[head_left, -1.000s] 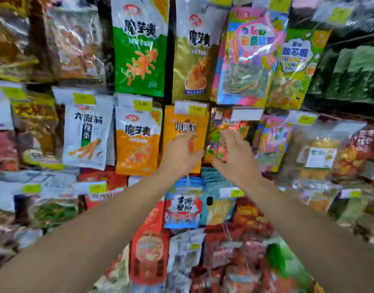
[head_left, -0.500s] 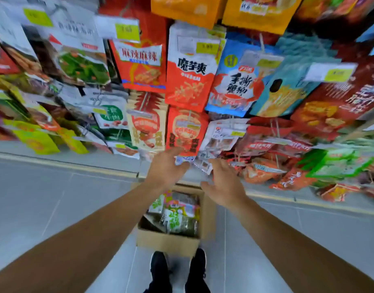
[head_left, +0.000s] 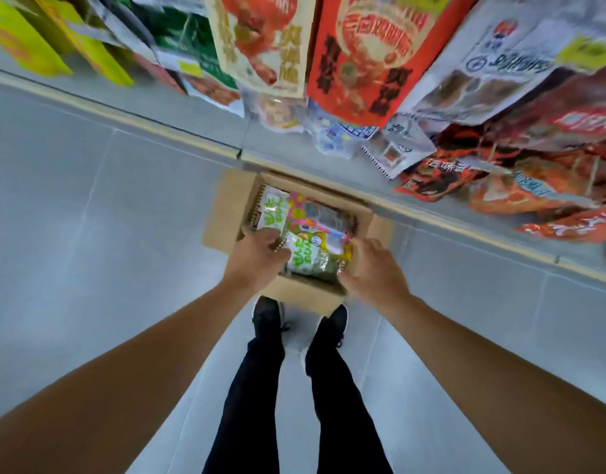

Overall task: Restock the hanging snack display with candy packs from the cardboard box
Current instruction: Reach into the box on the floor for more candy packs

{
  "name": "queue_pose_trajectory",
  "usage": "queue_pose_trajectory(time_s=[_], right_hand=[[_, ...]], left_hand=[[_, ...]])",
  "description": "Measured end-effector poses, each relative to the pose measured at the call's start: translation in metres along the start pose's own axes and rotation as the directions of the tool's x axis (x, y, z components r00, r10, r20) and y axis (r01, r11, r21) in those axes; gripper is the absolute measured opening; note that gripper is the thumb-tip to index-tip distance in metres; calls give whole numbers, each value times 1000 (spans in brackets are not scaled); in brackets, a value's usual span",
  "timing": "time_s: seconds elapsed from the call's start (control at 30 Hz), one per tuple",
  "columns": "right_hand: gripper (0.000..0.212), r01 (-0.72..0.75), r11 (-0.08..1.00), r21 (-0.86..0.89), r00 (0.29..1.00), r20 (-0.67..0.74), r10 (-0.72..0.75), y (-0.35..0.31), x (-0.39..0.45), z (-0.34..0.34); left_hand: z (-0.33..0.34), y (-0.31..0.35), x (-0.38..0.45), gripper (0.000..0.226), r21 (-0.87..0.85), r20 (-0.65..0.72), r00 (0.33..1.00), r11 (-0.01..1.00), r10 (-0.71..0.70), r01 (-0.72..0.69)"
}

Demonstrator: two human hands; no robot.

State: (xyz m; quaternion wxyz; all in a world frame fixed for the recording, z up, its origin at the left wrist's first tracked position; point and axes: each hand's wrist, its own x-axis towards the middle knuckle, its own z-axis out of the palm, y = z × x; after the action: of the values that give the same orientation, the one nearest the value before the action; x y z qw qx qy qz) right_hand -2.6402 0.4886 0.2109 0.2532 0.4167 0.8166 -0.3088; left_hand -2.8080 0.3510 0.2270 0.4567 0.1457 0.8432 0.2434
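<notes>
Head view, looking straight down. I have both bare forearms stretched toward the open brown cardboard box point(head_left: 226, 208), which sits on the pale grey tiled floor point(head_left: 89, 234) just ahead of my black shoes point(head_left: 267, 318), its far side close to the base of the display.

Left hand point(head_left: 257, 260): over the near-left part of the box opening, back of the hand toward the camera. Fingers curled downward at the edge of the candy packs; fingertips hidden, so I cannot tell whether they pinch a pack or only touch it.

Right hand point(head_left: 375, 268): at the near-right corner of the box, fingers bent down over the rim against the right end of the topmost pack. Grip also not resolvable; tips out of sight.

Task item: glossy candy packs in white, green and pink wrappers point(head_left: 306, 256) lie stacked inside the box, the top one between my two hands.

Above, hanging snack bags in red, orange, yellow and white foil point(head_left: 363, 56) fill the upper frame, strongly blurred; lettering is not legible. Black trouser legs point(head_left: 253, 405) fill the lower centre.
</notes>
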Motion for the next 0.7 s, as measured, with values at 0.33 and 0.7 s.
queue_pose_trajectory(time_s=[0.33, 0.7], right_hand=[[63, -34, 999, 14, 996, 79, 33, 63, 144, 124], [68, -18, 999, -38, 1000, -5, 17, 110, 310, 225]], left_hand=[[101, -89, 132, 48, -83, 62, 982, 979, -179, 184], [175, -162, 265, 43, -168, 11, 983, 969, -182, 181]])
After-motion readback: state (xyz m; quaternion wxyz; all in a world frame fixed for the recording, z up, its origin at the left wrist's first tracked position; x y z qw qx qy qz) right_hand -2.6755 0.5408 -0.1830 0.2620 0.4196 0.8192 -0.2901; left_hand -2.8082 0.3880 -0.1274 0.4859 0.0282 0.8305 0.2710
